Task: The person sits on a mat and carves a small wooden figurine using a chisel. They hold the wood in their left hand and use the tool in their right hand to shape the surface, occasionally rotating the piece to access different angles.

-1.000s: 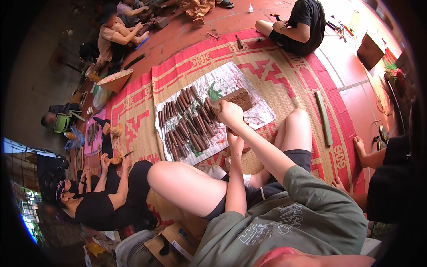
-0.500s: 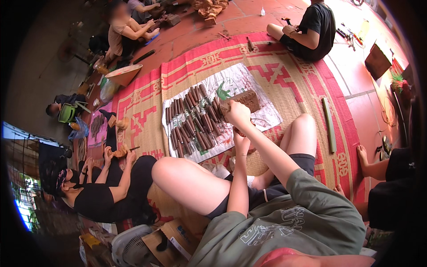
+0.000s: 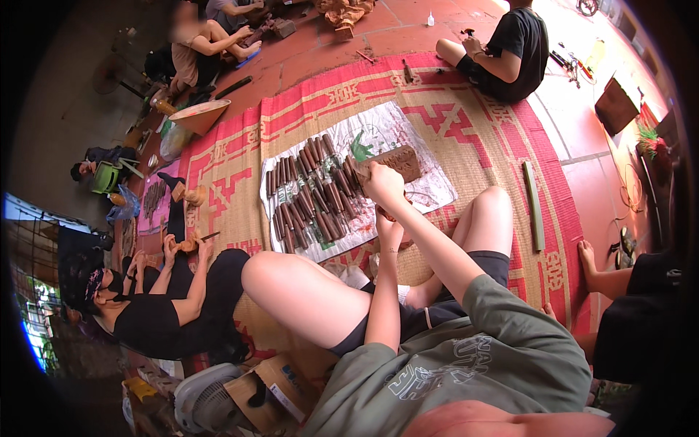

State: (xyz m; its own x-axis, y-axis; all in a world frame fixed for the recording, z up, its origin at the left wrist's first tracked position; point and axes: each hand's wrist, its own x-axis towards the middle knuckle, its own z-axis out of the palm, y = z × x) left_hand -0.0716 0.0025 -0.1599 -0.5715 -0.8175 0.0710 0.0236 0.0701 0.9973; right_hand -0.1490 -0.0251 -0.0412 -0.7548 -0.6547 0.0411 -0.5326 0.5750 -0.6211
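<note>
A brown wooden block [image 3: 400,164] with a carved surface rests over the white printed sheet [image 3: 429,191] in front of me. Closed fingers of my right hand [image 3: 384,186] lie at the block's near left end; what they grip is hidden behind the hand. Just below it, my left hand [image 3: 389,230] is curled at a small dark reddish thing, mostly covered by my right hand and wrist. Left of both hands, several carving tools with brown handles [image 3: 313,193] lie in rows on the sheet.
Under the sheet spreads a red and tan woven mat [image 3: 488,160]. A green strip [image 3: 534,206] lies at right. Co-workers sit at left [image 3: 164,317], far right [image 3: 513,51] and far left [image 3: 200,47]. Bare feet [image 3: 590,264] show at right; a cardboard box [image 3: 273,390] and fan [image 3: 207,397] stand behind.
The whole view has shifted slightly to the left. Both my hands stay together at the carved block, with little visible change in their grip.
</note>
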